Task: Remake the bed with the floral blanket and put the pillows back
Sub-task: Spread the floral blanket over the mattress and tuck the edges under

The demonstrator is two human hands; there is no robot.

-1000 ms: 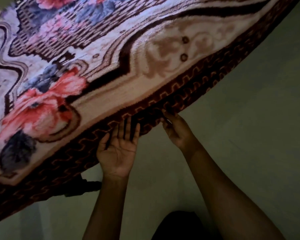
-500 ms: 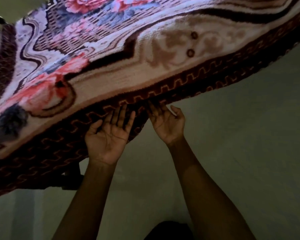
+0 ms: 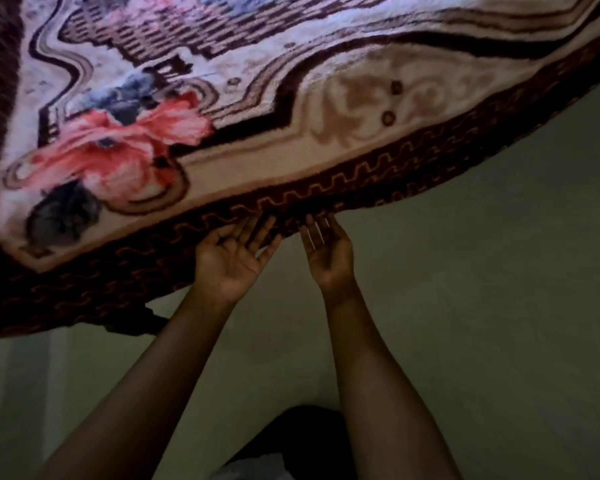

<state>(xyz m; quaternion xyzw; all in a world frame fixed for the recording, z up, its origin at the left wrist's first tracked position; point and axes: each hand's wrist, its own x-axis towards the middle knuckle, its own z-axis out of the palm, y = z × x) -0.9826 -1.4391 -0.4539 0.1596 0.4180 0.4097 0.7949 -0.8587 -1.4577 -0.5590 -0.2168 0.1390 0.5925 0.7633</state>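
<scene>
You are touching the blanket with left hand and right hand, fingers straight, gripping nothing. Its dark edge is running crosswise just ahead, equally near both.

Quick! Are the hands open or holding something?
Left hand: open, straight fingers touching the dark border of the floral blanket.
Right hand: open too, fingers straight against the same border.

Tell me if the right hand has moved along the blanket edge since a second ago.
Yes. Against the dark dots on the blanket, the right hand has slid left along the border, nearer the left hand.
</scene>
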